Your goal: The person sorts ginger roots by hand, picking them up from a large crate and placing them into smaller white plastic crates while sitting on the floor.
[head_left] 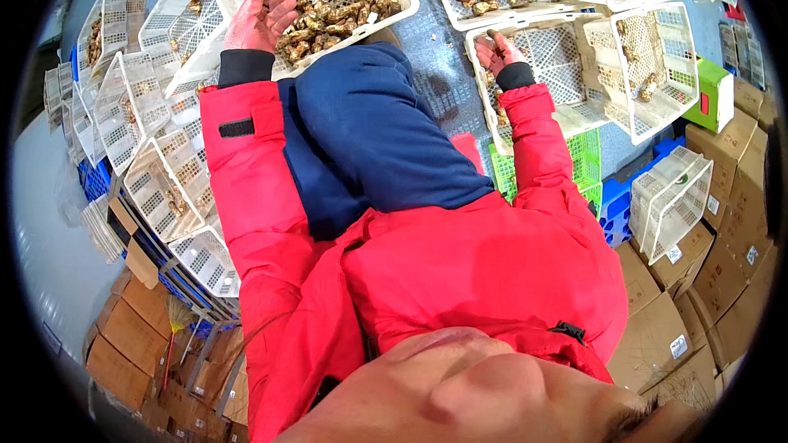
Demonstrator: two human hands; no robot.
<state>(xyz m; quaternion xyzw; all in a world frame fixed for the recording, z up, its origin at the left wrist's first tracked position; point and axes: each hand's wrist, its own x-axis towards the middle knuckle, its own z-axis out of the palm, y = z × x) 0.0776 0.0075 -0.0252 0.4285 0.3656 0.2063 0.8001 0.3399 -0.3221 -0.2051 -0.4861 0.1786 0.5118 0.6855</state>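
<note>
At the upper left my left hand [261,18] is turned palm up, fingers loosely bent and apart, dirt on its skin, nothing held. It is at the left side of a white mesh crate [397,25] heaped with knobby, brown-and-cream, mushroom-like pieces [328,20]. My right hand [498,52] is over the left rim of another white crate [566,111], which has a few similar pieces along its left side. Its fingers are slightly bent and apart, with dark smudges at the tips; I see nothing gripped.
White crates [176,184] fill the left side, several with a few brown pieces. More white crates [648,74] stand at the upper right. A green crate [584,160] is under the right-hand one. Cardboard boxes [657,344] are stacked at the right, beside a blue pallet [616,209].
</note>
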